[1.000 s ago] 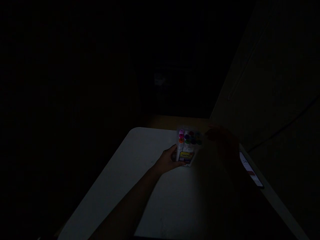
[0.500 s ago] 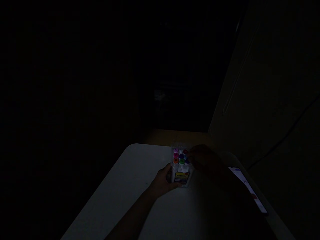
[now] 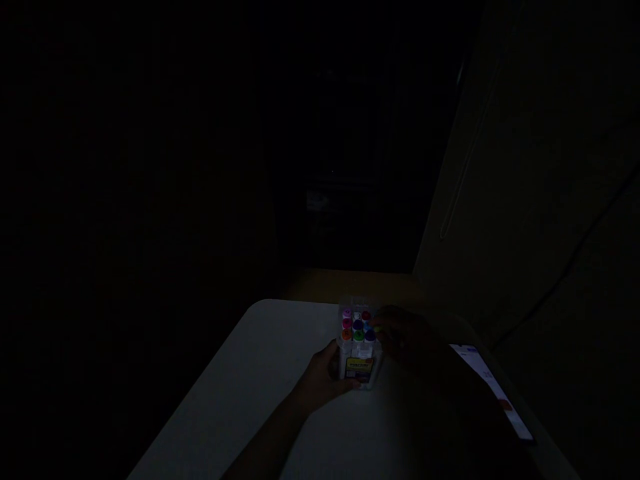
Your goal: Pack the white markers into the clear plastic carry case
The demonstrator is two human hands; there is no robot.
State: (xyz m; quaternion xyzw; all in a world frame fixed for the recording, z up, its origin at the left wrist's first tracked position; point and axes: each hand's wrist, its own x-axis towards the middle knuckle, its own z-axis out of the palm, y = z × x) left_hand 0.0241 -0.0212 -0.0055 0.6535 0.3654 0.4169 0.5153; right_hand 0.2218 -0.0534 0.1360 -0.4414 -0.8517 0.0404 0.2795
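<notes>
The scene is very dark. A clear box of markers with coloured caps and a yellow label stands on a white table. My left hand is wrapped round the box's left side. My right hand is a dim shape at the box's right top, by the coloured caps; its fingers look bent toward them, but I cannot make out a grip.
A phone with a lit screen lies near the table's right edge. A pale wall rises at the right. Beyond the table's far edge is a brownish floor strip; everything else is black.
My right hand has come in from the right onto the top of the marker box. The view has tilted, so the box and table sit lower in the picture.
</notes>
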